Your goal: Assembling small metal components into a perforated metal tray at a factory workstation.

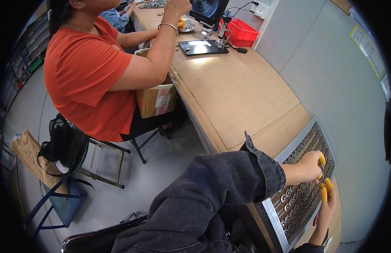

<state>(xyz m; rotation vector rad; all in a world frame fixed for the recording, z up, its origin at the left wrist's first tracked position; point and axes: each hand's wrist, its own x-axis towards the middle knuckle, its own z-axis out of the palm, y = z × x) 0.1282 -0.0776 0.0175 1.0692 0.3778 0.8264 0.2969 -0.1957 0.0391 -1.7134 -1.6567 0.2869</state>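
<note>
A metal-framed tray (269,211) lies on the bench at the right, filled with rows of small round metal parts (290,192). My left hand (307,166) reaches over its middle, fingers bent and pinched, with yellow finger covers on some tips. Just below it, close to the tray's right side, my right hand (328,196) has its fingers curled inward, also with yellow covers. The two hands almost meet above the parts. Whatever they pinch is too small or too hidden to name. A dark denim sleeve covers my left arm.
A co-worker in an orange shirt (85,71) sits at the left side of the long bench (237,92). Farther up are a monitor (208,10), a lit black plate (201,47) and a red bin (241,33). A grey wall (317,55) borders the bench's right.
</note>
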